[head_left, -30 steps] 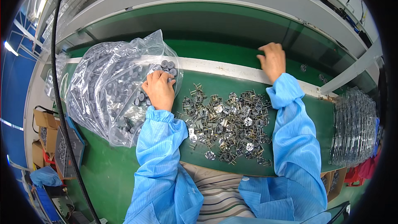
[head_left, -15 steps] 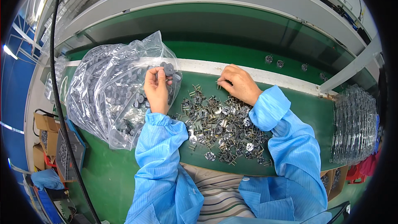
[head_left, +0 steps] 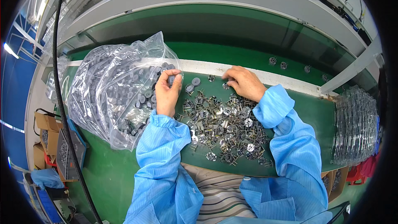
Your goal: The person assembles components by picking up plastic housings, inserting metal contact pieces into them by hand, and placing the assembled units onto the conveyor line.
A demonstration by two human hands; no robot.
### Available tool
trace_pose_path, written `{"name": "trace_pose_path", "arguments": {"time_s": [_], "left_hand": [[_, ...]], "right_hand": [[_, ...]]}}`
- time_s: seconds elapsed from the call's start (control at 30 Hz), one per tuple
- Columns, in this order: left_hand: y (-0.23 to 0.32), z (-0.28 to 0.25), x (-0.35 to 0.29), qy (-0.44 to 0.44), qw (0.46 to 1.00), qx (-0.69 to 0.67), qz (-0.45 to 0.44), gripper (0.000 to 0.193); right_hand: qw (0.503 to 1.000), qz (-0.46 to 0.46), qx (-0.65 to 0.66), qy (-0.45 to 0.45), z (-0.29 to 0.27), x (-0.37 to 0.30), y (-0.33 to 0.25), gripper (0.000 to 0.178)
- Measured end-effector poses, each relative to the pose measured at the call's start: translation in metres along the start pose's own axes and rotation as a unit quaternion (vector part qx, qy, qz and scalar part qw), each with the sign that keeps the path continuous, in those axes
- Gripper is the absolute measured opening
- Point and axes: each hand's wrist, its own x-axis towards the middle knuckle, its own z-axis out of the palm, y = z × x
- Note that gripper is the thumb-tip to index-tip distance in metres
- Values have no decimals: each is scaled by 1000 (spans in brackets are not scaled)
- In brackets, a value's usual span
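Grey discs in a clear plastic bag (head_left: 97,87), pronged pieces to its right.
Flat, round, matte grey plastic discs (head_left: 196,81), some with a dark centre dot: too many inside the bag to count, at least one loose just right of its mouth. Roundish black-and-silver pronged pieces (head_left: 228,128) with thin brass-coloured pins: one uncountable heap right of the bag on the dark green counter (head_left: 304,141); two set apart, level with the bag's mouth; at least four in a row, farther right of the bag and beyond. Two hands: left hand (head_left: 167,93) at the bag's mouth, thumb and fingers pinched on a grey disc; right hand (head_left: 244,84) well right of the bag, fingers bent down at one pronged piece, cannot tell whether gripping or only touching.
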Motion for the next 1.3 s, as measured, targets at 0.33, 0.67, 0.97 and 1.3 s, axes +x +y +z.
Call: {"name": "trace_pose_path", "arguments": {"time_s": [0.33, 0.67, 0.97, 1.3], "left_hand": [[9, 36, -19, -111, 993, -3, 30, 42], [8, 50, -30, -177, 982, 51, 42, 44], [22, 49, -34, -278, 957, -5, -84, 46], [8, 48, -34, -277, 960, 31, -37, 36]], "right_hand": [[993, -113, 3, -35, 4, -2, -1, 11], [971, -36, 233, -29, -4, -1, -12, 11], [960, -191, 184, 87, -10, -10, -43, 13], [971, -190, 131, 67, -12, -14, -44, 18]]}}
